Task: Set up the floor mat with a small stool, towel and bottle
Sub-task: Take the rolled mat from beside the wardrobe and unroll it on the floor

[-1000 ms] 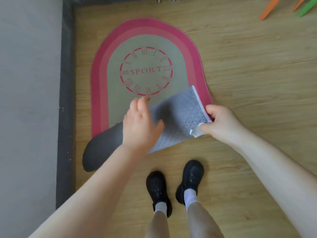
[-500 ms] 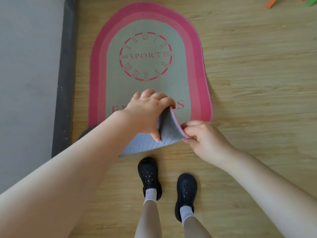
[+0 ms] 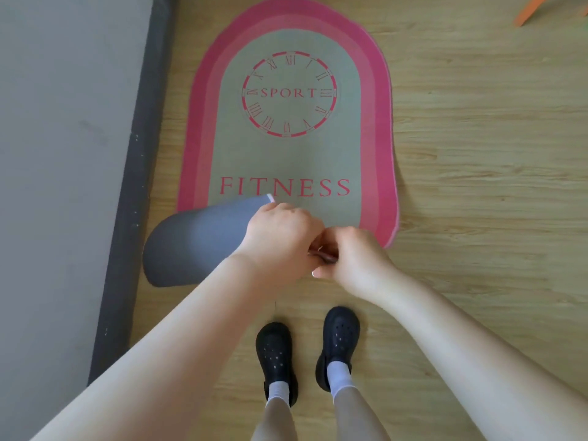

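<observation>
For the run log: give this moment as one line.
stage: unfolding mat | left hand, right hand: grip near edge | near-left corner folded | stool, towel, bottle: unseen

Soft, even daylight fills the view, bright on the wooden floor right of the mat. Shadows under the shoes nearest the mat are faint. No glare. Hands slightly motion-softened; wide-angle bending stretches the forearms toward the bottom edge.

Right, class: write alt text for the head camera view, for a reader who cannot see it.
Seen from above, a person's left hand and right hand grip the near edge of a pink-bordered floor mat printed SPORT and FITNESS, its near-left corner folded over, grey underside up, on a wooden floor.
</observation>
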